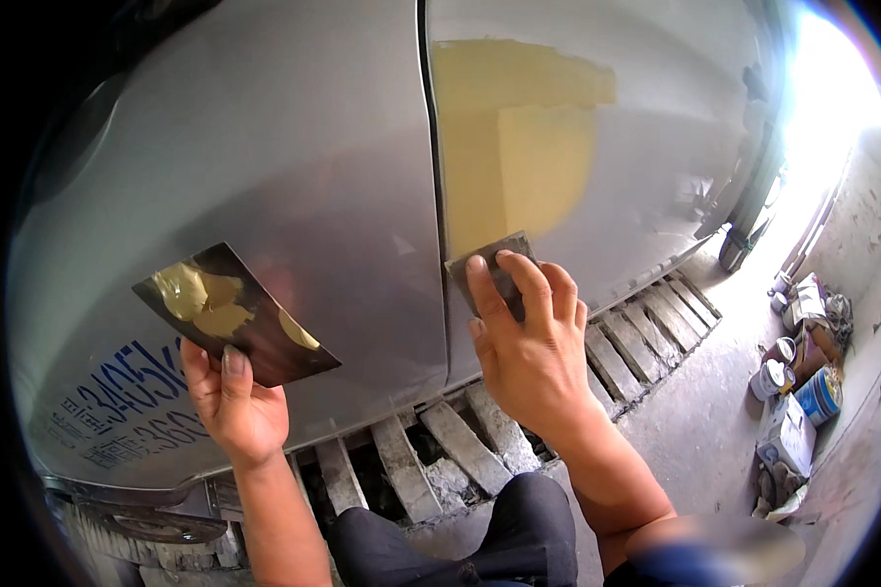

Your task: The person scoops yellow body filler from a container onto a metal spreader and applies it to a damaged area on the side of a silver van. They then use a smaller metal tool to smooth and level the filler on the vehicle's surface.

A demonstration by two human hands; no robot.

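My left hand (240, 401) grips a dark, flat rectangular plate (264, 338) by its lower edge, thumb on top. Glossy yellow body filler (188, 292) sits in a lump at the plate's upper left corner, with thinner smears beside it. My right hand (533, 352) holds a small grey putty spreader (499, 269), fingers pressed on its face. The spreader lies against the grey vehicle panel (646, 186), at the lower edge of a broad yellow filler patch (538, 157). A dark vertical gap runs just left of that patch.
Concrete slats (401, 470) with dark gaps run along the floor under the vehicle. At right, cans, a blue tin (818, 395) and a white box (786, 435) stand by the wall. My knees (519, 528) are bent close below. Bright light enters at upper right.
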